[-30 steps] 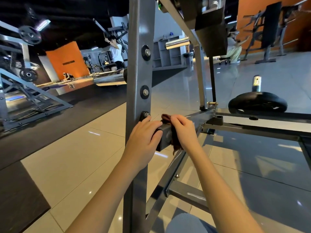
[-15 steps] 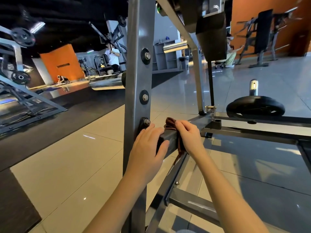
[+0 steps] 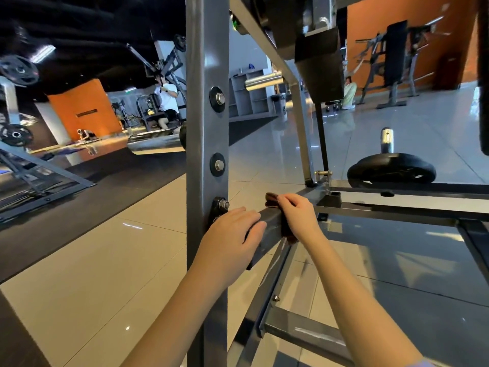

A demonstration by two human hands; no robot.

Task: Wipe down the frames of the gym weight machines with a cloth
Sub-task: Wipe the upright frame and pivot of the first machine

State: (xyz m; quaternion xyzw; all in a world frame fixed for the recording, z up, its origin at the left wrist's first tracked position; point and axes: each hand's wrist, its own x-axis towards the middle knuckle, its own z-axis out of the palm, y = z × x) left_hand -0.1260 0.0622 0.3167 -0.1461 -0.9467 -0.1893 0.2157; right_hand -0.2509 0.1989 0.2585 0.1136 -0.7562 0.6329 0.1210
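Left hand [image 3: 232, 242] grips the grey crossbar [image 3: 268, 234]; right hand [image 3: 299, 218] clamps a brown cloth [image 3: 271, 201] over it. Bunched so tightly, the cloth may skip the bar's underside.

left hand [image 3: 232, 242] grips bar [image 3: 270, 229] | right hand [image 3: 299, 217] presses cloth [image 3: 271, 200]

Two hands: left hand [image 3: 230, 239], right hand [image 3: 299, 215]. One cloth [image 3: 271, 200]. One upright post [image 3: 203, 128], three bolts on it: top bolt [image 3: 217, 98], middle bolt [image 3: 218, 164], bottom bolt [image 3: 222, 205]. One crossbar [image 3: 270, 223]. Three weight plates plainly countable: near plate [image 3: 391, 168] at right, upper left plate [image 3: 18, 70], lower left plate [image 3: 16, 134]. Two people plainly seen in background: left person [image 3: 165, 96], right person [image 3: 348, 92], both seated.
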